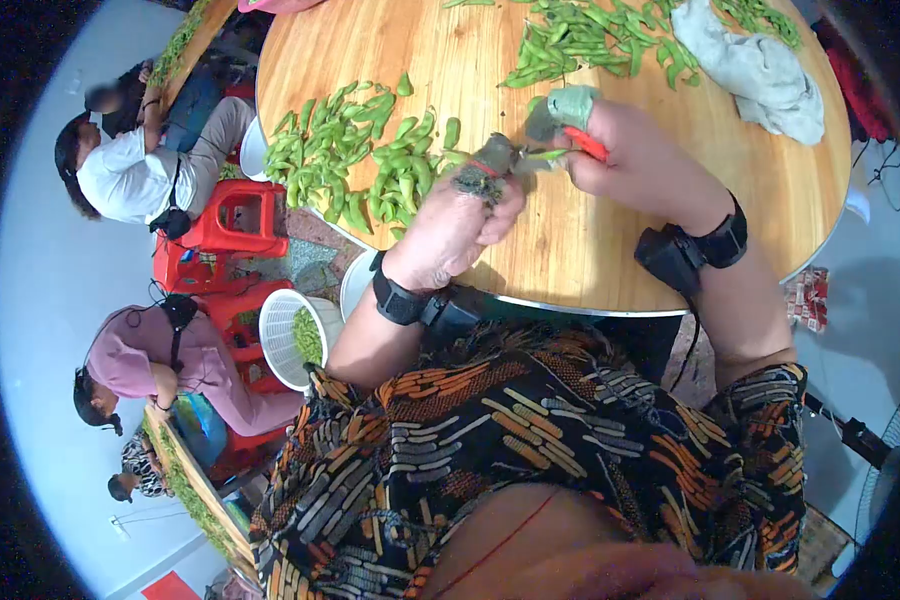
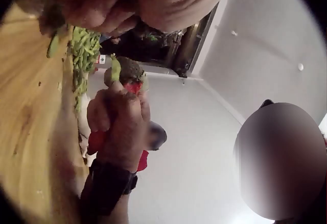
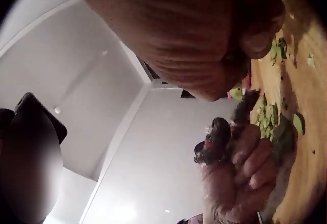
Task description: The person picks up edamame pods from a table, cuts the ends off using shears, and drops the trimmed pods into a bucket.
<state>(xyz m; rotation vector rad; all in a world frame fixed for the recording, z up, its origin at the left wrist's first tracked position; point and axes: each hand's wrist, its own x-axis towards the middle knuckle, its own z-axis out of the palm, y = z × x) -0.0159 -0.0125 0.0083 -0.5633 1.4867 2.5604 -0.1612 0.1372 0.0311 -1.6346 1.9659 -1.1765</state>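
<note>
My right hand (image 1: 620,145), a pale green cover on its thumb or finger, grips a small red-handled tool (image 1: 587,143); its working end is hidden. From the same fingers a green soybean pod (image 1: 545,155) points toward my left hand (image 1: 460,220). In the left wrist view the pod (image 2: 115,68) stands upright at the right hand's (image 2: 120,114) fingertips. Dark grey covers, one tied with red string, wrap the left thumb and forefinger (image 3: 245,106). Those tips are right at the pod's end; whether they pinch it I cannot tell. The other left fingers are curled.
Loose pods (image 1: 350,150) lie left on the round wooden table (image 1: 530,265), and another heap (image 1: 590,40) lies at the far side. A grey cloth (image 1: 755,75) is at the right. A white basket (image 1: 295,345) with pods stands below. People sit on red stools (image 1: 240,220).
</note>
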